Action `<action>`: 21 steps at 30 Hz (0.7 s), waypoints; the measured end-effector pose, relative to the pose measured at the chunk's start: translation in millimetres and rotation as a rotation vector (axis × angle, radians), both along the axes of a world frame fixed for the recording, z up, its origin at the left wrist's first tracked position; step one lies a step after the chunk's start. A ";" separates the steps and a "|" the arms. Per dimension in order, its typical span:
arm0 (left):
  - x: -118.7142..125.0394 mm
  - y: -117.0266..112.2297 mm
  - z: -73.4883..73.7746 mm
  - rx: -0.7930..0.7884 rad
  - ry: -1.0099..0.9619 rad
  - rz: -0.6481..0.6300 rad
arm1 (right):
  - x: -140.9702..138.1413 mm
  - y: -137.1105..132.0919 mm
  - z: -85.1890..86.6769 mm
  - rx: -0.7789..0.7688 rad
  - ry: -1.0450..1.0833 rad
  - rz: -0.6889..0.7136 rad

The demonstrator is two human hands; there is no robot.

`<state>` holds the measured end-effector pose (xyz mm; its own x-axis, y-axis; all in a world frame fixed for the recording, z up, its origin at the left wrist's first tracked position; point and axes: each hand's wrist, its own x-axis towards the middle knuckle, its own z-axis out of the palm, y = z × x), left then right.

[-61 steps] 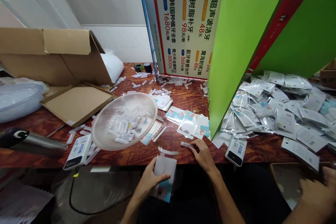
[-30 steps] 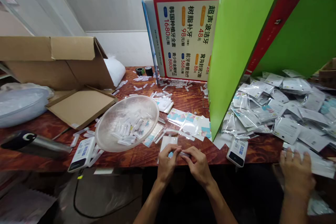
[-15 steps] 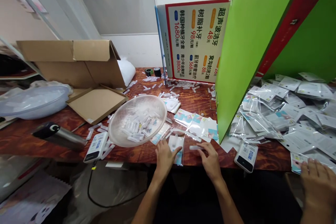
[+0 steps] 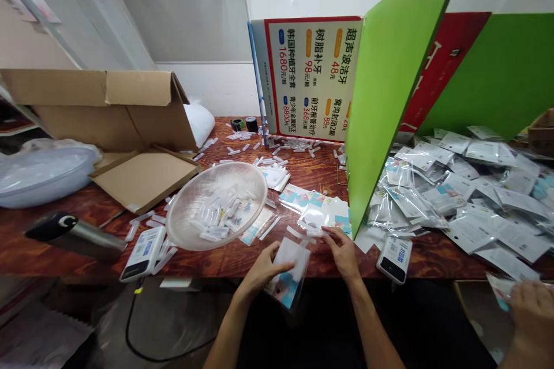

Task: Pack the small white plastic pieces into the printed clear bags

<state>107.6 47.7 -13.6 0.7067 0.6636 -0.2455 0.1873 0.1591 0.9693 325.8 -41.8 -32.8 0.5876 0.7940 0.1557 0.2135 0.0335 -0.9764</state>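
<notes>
My left hand [image 4: 265,268] grips a clear plastic bag [image 4: 294,262] with a white and blue printed card inside, thumb on top. The bag is tilted over the table's front edge. To its right, my right hand [image 4: 343,251] pinches a small whitish translucent plastic piece [image 4: 315,233] between thumb and fingertips, apart from the bag. Just beyond lie printed cards [image 4: 318,207] in a spread row. A translucent bowl [image 4: 173,216] holding many small clear plastic pieces [image 4: 220,216] tilts beside my left hand.
A green board [image 4: 389,69] stands upright on the right; past it is a heap of bagged cards [image 4: 480,196]. Another person's hand [image 4: 530,311] holds a bagged card at far right. White devices [image 4: 145,253], a steel flask [image 4: 78,236] and a cardboard box [image 4: 142,179] occupy the table.
My left hand has picked the bagged card up from the table and brought it nearer to me, tilted. My right hand still holds the plastic piece, slightly farther from me. The view has shifted.
</notes>
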 end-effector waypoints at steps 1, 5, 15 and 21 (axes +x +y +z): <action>-2.8 -2.9 3.7 -0.025 -0.006 -0.035 | -1.8 4.9 -3.5 0.004 0.058 0.065; -12.5 -8.9 14.4 -0.091 -0.017 -0.106 | 4.1 -0.8 11.6 -0.057 0.133 0.355; -15.9 -15.6 20.3 -0.152 -0.023 -0.184 | -20.1 -5.8 16.2 -0.187 0.288 0.603; -11.6 -22.0 22.8 -0.084 0.005 -0.138 | -11.3 -28.1 24.5 -0.153 0.270 0.796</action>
<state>95.9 25.7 9.2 0.7881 0.5373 -0.3003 0.2181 0.2124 0.9525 314.6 -69.9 -8.3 -0.1532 0.9868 -0.0521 -0.0587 -0.0618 -0.9964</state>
